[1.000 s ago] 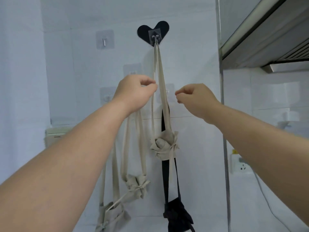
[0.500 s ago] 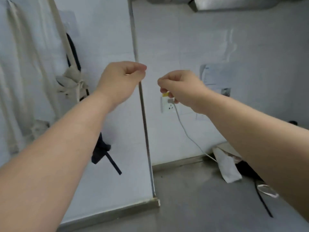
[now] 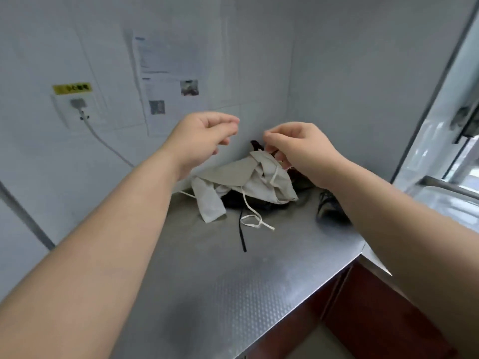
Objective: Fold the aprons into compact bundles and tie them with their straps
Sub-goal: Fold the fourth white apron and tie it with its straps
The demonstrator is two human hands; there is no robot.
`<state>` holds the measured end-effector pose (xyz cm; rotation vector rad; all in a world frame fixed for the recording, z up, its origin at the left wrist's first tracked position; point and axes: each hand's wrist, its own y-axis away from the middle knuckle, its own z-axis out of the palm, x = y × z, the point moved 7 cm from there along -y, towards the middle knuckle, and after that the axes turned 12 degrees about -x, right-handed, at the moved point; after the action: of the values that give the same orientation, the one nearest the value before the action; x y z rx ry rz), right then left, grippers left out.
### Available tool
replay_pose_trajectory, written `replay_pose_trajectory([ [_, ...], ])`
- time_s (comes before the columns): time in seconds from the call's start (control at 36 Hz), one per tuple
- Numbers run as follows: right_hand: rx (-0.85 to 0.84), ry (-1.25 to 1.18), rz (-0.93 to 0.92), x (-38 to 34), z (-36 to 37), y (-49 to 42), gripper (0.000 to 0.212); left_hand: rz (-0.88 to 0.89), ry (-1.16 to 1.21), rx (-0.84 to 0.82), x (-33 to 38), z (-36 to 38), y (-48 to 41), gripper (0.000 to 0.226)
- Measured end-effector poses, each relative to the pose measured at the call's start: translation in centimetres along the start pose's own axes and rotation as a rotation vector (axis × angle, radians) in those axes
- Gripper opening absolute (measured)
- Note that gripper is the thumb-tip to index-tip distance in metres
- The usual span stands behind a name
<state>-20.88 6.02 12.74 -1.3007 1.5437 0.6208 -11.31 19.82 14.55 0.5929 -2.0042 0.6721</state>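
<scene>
A crumpled beige apron [image 3: 241,174] lies in the back corner of a steel counter [image 3: 207,281], on top of a black apron [image 3: 248,202]. A thin beige strap [image 3: 252,218] loops forward from the pile, and a black strap [image 3: 242,237] runs toward me beside it. My left hand [image 3: 204,136] hovers above the pile's left side with loosely curled fingers and holds nothing. My right hand [image 3: 300,149] hovers over the pile's top right, its curled fingers just in front of the beige cloth. I see no grip on the cloth.
A dark crumpled item [image 3: 329,208] lies on the counter right of the pile, partly behind my right arm. A wall socket [image 3: 77,104] with a plugged cable and taped papers [image 3: 168,73] are on the wall. A steel and glass unit [image 3: 440,151] stands at right.
The view has swung right and down, from tied apron bundles hanging on wall hooks to the counter corner with loose aprons. Both hands stayed raised, loosely curled and holding nothing.
</scene>
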Motion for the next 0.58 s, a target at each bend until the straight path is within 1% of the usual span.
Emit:
replay_pose_trajectory([
  [0.14, 0.134, -0.003, 0.107, 5.7, -5.6, 0.9, 0.021, -0.019, 0.014, -0.129, -1.8, 6.7, -3.6, 0.013],
  [0.22, 0.156, 0.029, 0.19, 9.3, -6.7, 0.7, 0.02, -0.059, 0.014, -0.165, -4.1, 9.1, -5.2, 0.013],
  [0.33, 0.149, 0.085, 0.246, 12.8, -8.0, -1.2, 0.018, -0.095, 0.025, -0.173, -7.8, 10.9, -8.3, 0.016],
  [0.44, 0.115, 0.155, 0.244, 15.4, -8.9, -5.2, 0.014, -0.119, 0.062, -0.107, -12.1, 11.7, -12.5, 0.019],
  [0.53, 0.095, 0.193, 0.283, 17.9, -9.2, -8.2, 0.012, -0.167, 0.019, -0.099, -15.4, 12.3, -15.4, 0.032],
  [0.58, 0.058, 0.211, 0.333, 20.1, -9.1, -10.6, 0.02, -0.212, -0.037, -0.129, -17.5, 12.7, -17.5, 0.044],
])
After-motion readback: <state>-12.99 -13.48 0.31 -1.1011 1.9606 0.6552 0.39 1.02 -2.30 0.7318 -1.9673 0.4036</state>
